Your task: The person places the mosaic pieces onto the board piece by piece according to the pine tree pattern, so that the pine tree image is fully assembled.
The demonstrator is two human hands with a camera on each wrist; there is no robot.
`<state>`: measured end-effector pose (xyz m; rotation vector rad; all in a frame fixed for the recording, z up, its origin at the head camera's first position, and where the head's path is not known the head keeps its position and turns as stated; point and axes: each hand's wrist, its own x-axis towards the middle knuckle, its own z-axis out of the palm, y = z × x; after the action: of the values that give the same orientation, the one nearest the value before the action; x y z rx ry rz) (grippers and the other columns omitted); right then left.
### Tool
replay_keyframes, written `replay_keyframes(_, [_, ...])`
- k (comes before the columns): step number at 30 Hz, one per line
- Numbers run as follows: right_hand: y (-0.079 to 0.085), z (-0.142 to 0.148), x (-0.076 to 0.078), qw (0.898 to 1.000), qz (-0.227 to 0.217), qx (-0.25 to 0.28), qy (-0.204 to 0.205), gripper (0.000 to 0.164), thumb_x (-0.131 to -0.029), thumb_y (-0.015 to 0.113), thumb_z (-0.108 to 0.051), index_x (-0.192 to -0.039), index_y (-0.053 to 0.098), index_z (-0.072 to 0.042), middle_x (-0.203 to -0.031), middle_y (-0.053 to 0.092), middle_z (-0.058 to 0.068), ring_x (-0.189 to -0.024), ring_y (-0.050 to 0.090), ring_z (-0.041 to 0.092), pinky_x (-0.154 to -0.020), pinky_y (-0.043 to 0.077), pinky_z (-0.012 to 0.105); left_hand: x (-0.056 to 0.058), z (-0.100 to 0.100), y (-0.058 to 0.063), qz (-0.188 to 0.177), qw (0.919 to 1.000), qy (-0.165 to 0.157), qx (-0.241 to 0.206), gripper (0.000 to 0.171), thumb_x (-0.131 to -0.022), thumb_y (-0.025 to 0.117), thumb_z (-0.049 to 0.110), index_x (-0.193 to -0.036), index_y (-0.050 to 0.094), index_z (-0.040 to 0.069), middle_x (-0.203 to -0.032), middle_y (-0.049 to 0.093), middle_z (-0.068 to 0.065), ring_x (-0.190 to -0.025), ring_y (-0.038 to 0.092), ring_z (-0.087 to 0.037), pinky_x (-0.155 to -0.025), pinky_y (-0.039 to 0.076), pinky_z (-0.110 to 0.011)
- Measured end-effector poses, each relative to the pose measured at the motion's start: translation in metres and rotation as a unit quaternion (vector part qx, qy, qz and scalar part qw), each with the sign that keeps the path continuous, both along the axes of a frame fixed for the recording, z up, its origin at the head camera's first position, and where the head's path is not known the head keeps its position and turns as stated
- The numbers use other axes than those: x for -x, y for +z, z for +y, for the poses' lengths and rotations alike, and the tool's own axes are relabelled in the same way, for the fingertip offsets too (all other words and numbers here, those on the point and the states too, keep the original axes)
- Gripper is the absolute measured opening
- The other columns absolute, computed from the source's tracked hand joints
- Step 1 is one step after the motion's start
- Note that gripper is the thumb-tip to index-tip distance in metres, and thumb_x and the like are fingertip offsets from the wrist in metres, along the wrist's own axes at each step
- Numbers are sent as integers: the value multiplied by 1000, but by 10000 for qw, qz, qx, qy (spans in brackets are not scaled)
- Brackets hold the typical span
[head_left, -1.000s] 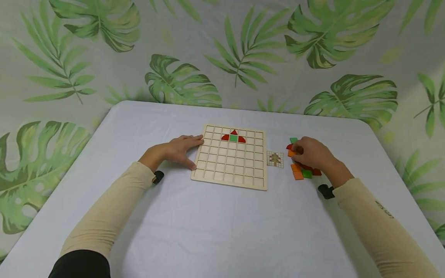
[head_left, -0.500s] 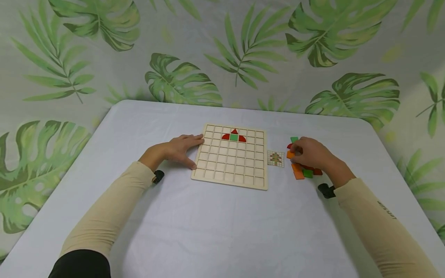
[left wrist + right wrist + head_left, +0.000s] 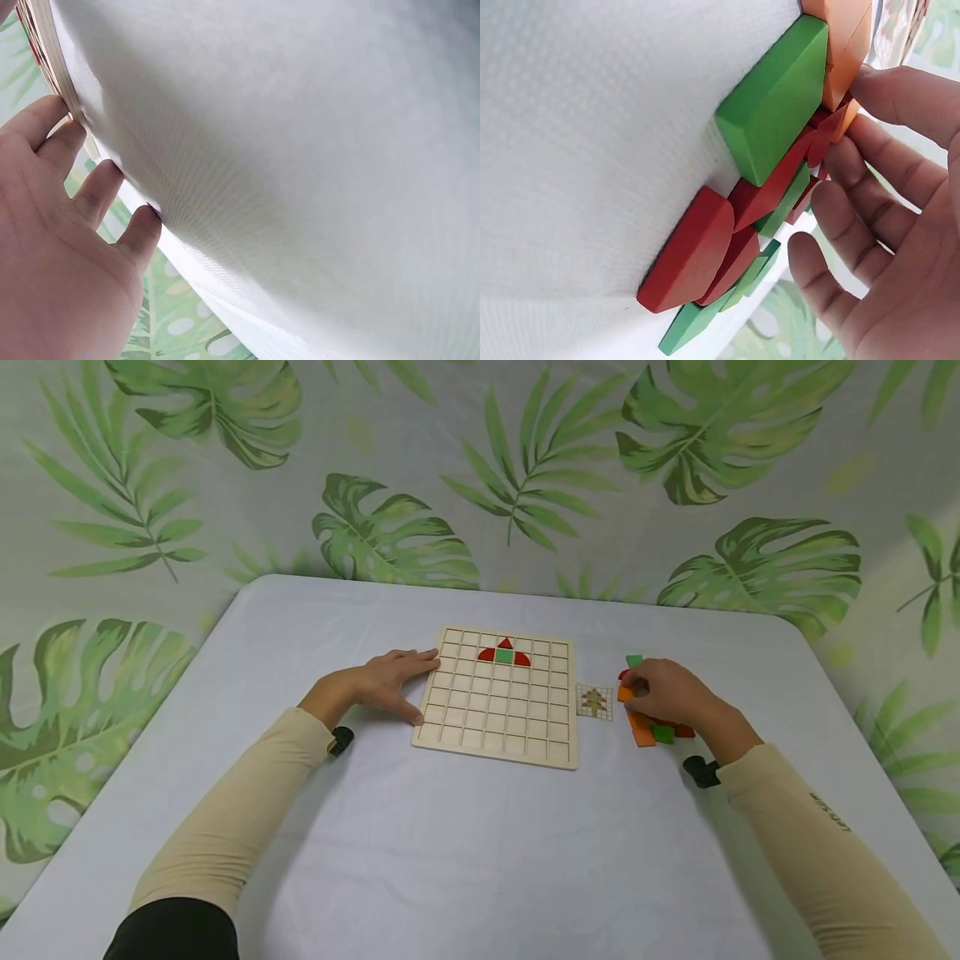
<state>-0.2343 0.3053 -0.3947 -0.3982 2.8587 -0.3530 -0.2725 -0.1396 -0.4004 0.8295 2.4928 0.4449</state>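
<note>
A right grip (image 3: pixel 666 690) pinches an orange tile (image 3: pixel 625 694) beside loose pieces (image 3: pixel 663 735) as the spread left grip (image 3: pixel 384 685) touches, seemingly to steady, a grid board (image 3: pixel 487 703) bearing 4 tiles (image 3: pixel 504 656), a pattern card (image 3: pixel 594 702) lying handily between on the worktop (image 3: pixel 480 852).

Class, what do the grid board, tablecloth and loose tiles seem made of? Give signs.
Grid board: probably matte wood, from its pale tan colour. Tablecloth: apparently matte woven fabric; fine ribbing shows. Loose tiles: smooth, perhaps painted wood or plastic; colour covers faces and edges.
</note>
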Motion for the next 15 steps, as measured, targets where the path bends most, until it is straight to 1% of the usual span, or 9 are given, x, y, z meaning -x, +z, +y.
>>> replay_keyframes(4, [2, 3, 0, 9998, 158, 69, -30, 38, -87, 70, -21, -117, 68, 3, -110, 67, 18, -94, 58, 29, -86, 51, 48, 0, 0, -1, -32, 10000, -4, -30, 98, -81, 79, 41, -159, 25, 13, -170, 11, -4, -155, 9, -39, -120, 16, -64])
replay_keyframes(7, [4, 6, 0, 9993, 317, 153, -137, 38, -88, 71, -21, -117, 68, 3, -109, 65, 19, -91, 56, 29, -82, 51, 46, 0, 0, -2, -13, 10000, -20, -16, 99, -81, 79, 42, -159, 25, 14, -170, 11, -4, -155, 9, -38, -120, 17, -64])
replay_keyframes(9, [5, 7, 0, 9990, 346, 186, -206, 39, -88, 70, -22, -118, 67, 3, -109, 65, 19, -92, 56, 29, -81, 51, 45, 0, 0, -2, 23, 10000, -25, 0, 99, -81, 79, 42, -159, 26, 14, -169, 11, -4, -155, 10, -39, -120, 17, -64])
replay_keyframes(15, [5, 8, -2, 9991, 243, 192, -288, 41, -90, 69, -23, -121, 65, 3, -114, 65, 21, -97, 56, 32, -88, 51, 50, 1, -1, -2, 68, 10000, -35, 9, 98, -81, 79, 42, -158, 26, 13, -169, 12, -5, -155, 10, -39, -120, 18, -64])
